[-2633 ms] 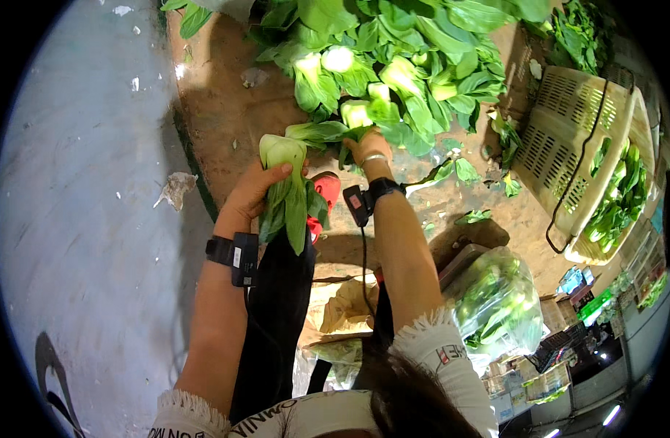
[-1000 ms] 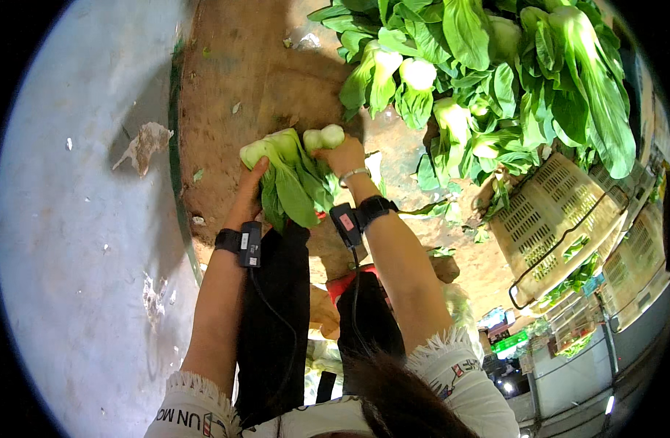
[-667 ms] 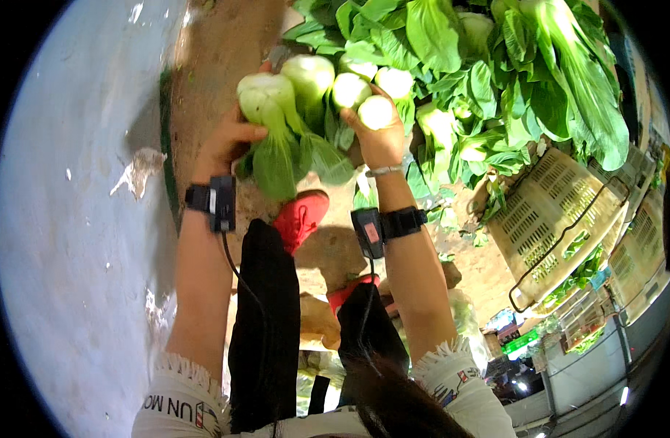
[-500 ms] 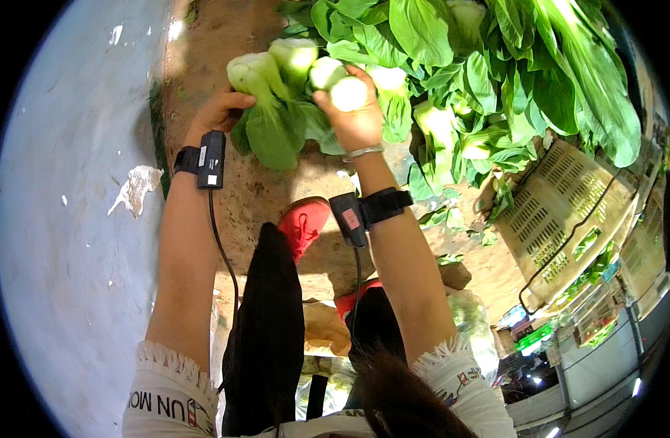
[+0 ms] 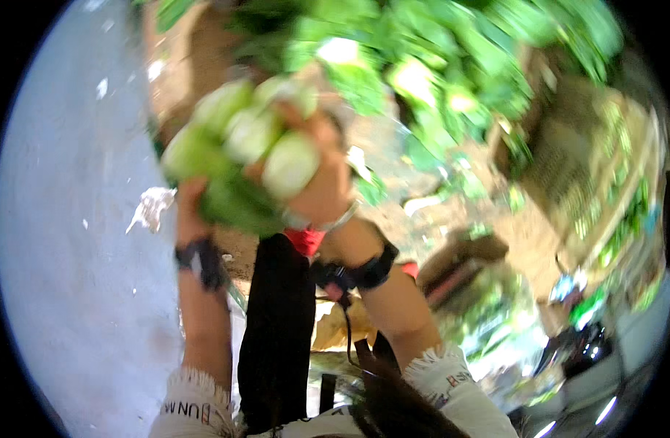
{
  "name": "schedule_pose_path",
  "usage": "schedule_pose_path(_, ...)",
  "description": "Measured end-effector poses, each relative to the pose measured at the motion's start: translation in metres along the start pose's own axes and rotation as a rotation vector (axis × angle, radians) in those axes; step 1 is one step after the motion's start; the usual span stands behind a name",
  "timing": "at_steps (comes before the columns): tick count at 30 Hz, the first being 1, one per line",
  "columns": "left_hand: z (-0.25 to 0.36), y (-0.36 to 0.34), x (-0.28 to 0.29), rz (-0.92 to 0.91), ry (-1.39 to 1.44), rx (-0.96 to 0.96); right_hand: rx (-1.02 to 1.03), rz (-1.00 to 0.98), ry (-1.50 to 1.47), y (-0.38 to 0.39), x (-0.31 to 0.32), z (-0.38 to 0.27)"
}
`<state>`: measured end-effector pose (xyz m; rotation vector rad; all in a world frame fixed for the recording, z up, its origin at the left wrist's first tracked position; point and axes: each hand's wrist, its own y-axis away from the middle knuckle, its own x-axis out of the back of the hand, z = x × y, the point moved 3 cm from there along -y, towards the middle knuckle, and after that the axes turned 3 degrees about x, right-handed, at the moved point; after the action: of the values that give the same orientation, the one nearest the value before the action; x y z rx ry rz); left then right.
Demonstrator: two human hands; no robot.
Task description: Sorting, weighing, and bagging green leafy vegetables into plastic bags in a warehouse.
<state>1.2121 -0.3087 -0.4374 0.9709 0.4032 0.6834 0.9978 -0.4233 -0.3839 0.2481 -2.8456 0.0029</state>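
A cluster of several pale-based bok choy heads (image 5: 225,124) is held in both hands, blurred by motion. My left hand (image 5: 190,196) grips it from the lower left, its fingers mostly hidden behind the dark green leaves. My right hand (image 5: 324,168) is wrapped round the right side of the cluster, white cut bases showing beside its fingers. A wrist device is strapped on each forearm. Beyond the hands lies a large pile of bok choy (image 5: 422,66).
A blue-grey wall-like surface (image 5: 72,241) fills the left. At right stand a perforated plastic crate (image 5: 561,153) with greens and a clear bag (image 5: 488,314) of greens. Dark-trousered legs and red shoes are below me, on a brown floor (image 5: 452,226) with scattered leaves.
The heads held in my two hands have come together into one tighter cluster. My hands are closer together and lower, with my right hand shifted left. The view has swung and blurred.
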Motion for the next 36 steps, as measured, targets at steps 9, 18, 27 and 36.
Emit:
schedule_pose_path(9, 0.021, 0.314, -0.105, -0.844, -0.559, 0.361, -0.317, 0.364, -0.356, 0.235, 0.199, -0.179)
schedule_pose_path(18, -0.219, 0.567, -0.270, -1.215, -1.001, 1.072, -0.590, 1.266, -0.716, 0.540, 0.372, -0.262)
schedule_pose_path(27, -0.472, 0.640, -0.376, -1.613, -2.097, 0.208, -0.269, 1.993, -1.578, 0.634, 0.394, -0.117)
schedule_pose_path(36, -0.494, 0.608, -0.282, -0.928, -1.266, 0.557, -0.355, 1.144, -0.935, 0.705, 0.539, 0.008)
